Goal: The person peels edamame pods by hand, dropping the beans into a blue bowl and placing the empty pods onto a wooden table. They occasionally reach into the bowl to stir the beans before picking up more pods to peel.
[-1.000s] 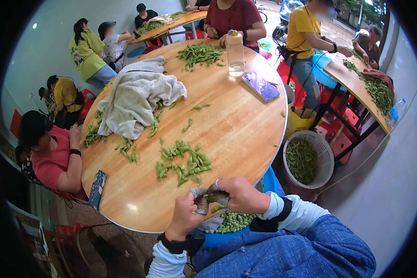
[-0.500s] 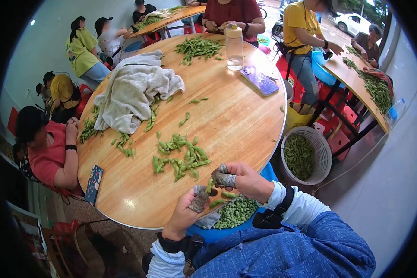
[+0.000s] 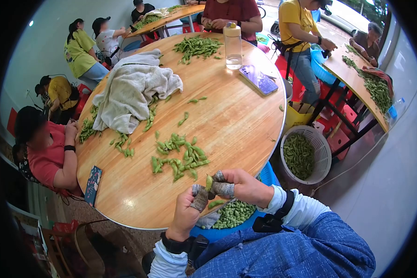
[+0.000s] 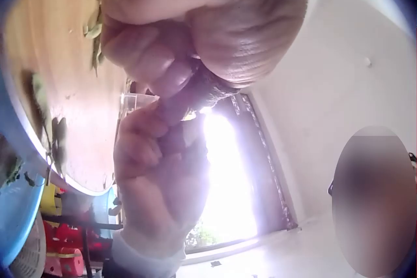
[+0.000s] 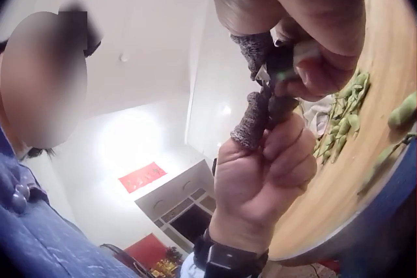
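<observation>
A green pod stands upright between both hands, over the near edge of the round table. The left hand pinches it low with wrapped thumb and fingers. From the other side the right hand, also with grey wraps on thumb and finger, grips the same pod. In the right wrist view the wrapped tips of the left hand and right hand meet. Below them a blue basin holds shelled green beans and a grey cloth. Another pod lies at the table edge.
Loose pods lie on the table beyond the hands. Farther off are a grey towel, a bottle, a purple phone and a dark patterned phone. A white basket of pods stands right. Several people sit or stand around.
Half a second ago the hands were a little apart, with a pod at the left fingertips and two pods near the table edge. Now both hands meet at an upright pod, and one pod shows there.
</observation>
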### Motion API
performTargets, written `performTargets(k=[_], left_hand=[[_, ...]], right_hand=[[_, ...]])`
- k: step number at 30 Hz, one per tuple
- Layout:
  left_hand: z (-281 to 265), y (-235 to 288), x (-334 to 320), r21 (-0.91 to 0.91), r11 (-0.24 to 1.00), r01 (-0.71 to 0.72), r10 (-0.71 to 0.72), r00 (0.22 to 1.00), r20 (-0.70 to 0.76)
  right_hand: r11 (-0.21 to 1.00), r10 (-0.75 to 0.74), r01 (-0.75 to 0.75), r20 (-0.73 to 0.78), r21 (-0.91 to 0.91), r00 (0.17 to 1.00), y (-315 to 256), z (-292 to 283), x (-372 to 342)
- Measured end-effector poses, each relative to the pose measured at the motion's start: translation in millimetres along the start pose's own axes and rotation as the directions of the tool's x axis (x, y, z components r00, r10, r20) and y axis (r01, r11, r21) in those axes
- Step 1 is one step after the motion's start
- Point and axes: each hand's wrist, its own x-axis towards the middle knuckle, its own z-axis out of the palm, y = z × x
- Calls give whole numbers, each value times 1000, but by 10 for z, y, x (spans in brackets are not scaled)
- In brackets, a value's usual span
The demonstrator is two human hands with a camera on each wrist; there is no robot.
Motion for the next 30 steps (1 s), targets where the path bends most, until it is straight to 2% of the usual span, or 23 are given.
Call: performTargets(k=[2, 5, 12, 14, 18, 19, 21, 22, 24, 27, 30], left_hand=[[-53, 20, -6, 3, 1000, 30, -30, 999, 34], [-54, 37, -7, 31, 999, 24, -25, 999, 40], [-89, -5, -6, 61, 997, 57, -59, 997, 42], [-48, -16, 0, 62, 998, 29, -31, 999, 27], [-23, -14, 7, 92, 996, 17, -18, 1000, 6], [-18, -5, 11, 265, 963, -50, 52, 999, -3], [-4, 32, 18, 580, 798, -166, 192, 981, 16], [26, 54, 5, 729, 649, -218, 287, 957, 31], [100, 87, -25, 929, 269, -255, 451, 885, 112], [79, 45, -13, 922, 191, -337, 515, 834, 198], [-4, -123, 5, 862, 342, -373, 549, 824, 139]], right_hand=[[995, 102, -102, -25, -13, 995, -8, -23, -2], [999, -31, 31, 2, 10, 1000, 11, -5, 6], [985, -70, 62, -41, -160, 997, -8, 27, 5], [973, -66, 54, -47, -223, 997, 3, 23, 16], [985, -39, 25, -77, -173, 996, 59, 25, 55], [985, -27, 11, -87, -173, 996, 86, 16, 71], [989, -29, 15, -94, -149, 995, 120, 18, 89], [992, -44, 32, -91, -126, 995, 133, 29, 95], [992, -70, 60, -90, -109, 993, 173, 31, 109], [986, -137, 130, -65, -105, 988, 236, 16, 118], [971, -231, 229, -24, -71, 973, 260, 23, 91]])
